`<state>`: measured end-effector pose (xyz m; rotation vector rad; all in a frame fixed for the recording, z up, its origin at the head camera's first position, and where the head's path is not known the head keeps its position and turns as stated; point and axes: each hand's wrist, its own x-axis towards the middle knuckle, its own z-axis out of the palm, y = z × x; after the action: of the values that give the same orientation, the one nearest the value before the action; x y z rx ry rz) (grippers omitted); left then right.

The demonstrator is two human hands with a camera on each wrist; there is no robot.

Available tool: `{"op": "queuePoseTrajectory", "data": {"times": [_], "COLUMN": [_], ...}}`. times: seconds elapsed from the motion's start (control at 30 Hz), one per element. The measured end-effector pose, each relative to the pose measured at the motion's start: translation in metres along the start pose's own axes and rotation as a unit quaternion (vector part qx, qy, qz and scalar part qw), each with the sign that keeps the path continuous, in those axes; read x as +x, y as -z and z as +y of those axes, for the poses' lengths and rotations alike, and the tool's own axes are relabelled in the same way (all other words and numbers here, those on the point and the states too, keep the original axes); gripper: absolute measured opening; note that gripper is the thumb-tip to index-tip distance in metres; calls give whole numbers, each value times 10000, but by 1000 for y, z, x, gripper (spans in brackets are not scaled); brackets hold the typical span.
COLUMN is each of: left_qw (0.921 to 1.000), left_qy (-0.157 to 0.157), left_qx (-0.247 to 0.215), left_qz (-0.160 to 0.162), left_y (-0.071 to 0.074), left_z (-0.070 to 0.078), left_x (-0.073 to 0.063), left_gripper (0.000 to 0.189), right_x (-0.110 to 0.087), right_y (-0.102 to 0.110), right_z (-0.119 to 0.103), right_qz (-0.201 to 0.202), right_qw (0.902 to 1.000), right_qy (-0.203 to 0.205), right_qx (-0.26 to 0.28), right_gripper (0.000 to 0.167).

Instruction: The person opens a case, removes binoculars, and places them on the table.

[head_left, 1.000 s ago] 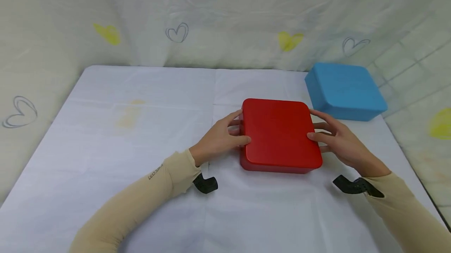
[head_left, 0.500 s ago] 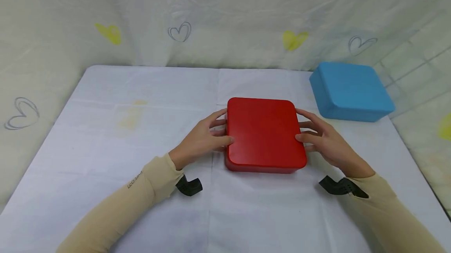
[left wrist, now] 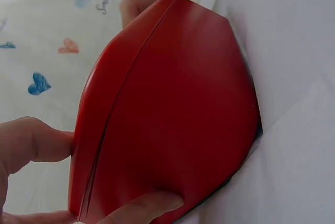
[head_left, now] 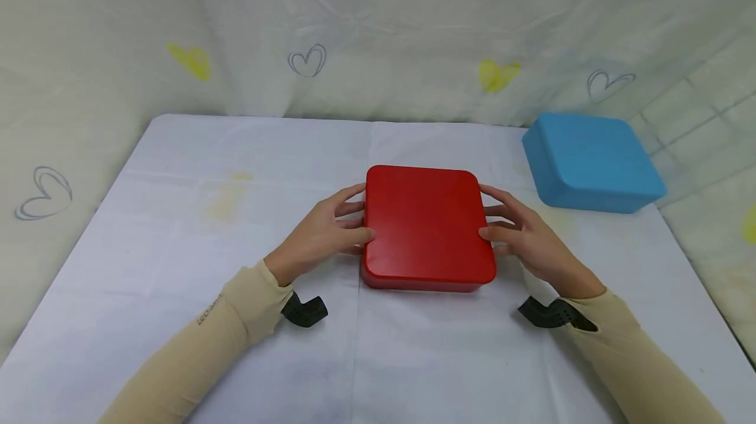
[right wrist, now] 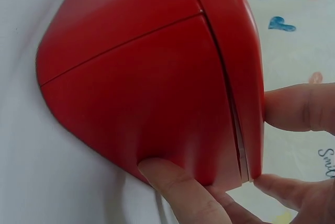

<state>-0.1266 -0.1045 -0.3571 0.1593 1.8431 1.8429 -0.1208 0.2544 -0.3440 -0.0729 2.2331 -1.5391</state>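
Observation:
A red lidded box (head_left: 426,224) with rounded corners is on the white-covered table, between both hands. My left hand (head_left: 321,230) grips its left side, thumb at the lid's top edge and the other fingers along the side wall. On the opposite side my right hand (head_left: 522,233) holds it the same way. Both wrist views show the lid seam, with a narrow gap towards the far end. In the right wrist view a fingertip (right wrist: 157,171) presses low on the box's wall, and a thin vertical line crosses that wall. The inside is hidden by the lid.
A blue box (head_left: 596,161) of similar shape stands at the table's back right corner. The white tablecloth (head_left: 236,345) has faint yellow stains (head_left: 227,197) left of centre. Behind the table hangs a pale curtain (head_left: 378,23) printed with hearts and lettering.
Both hands have moved the red box to the left across the table, away from the blue box. Their hold looks the same throughout. The head view has shifted slightly.

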Motion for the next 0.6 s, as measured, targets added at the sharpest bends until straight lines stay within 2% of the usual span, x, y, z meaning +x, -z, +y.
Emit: {"op": "queuePoseTrajectory", "data": {"times": [0.6], "left_qw": [9995], "left_qy": [125], "left_qx": [255], "left_qz": [165], "left_y": [34], "left_z": [1], "left_x": [-10], "left_gripper": [78], "right_x": [19], "right_y": [-27], "right_z": [-12], "right_qz": [-97], "right_qw": [9992], "right_qy": [163], "right_qx": [361], "right_gripper": [80]}}
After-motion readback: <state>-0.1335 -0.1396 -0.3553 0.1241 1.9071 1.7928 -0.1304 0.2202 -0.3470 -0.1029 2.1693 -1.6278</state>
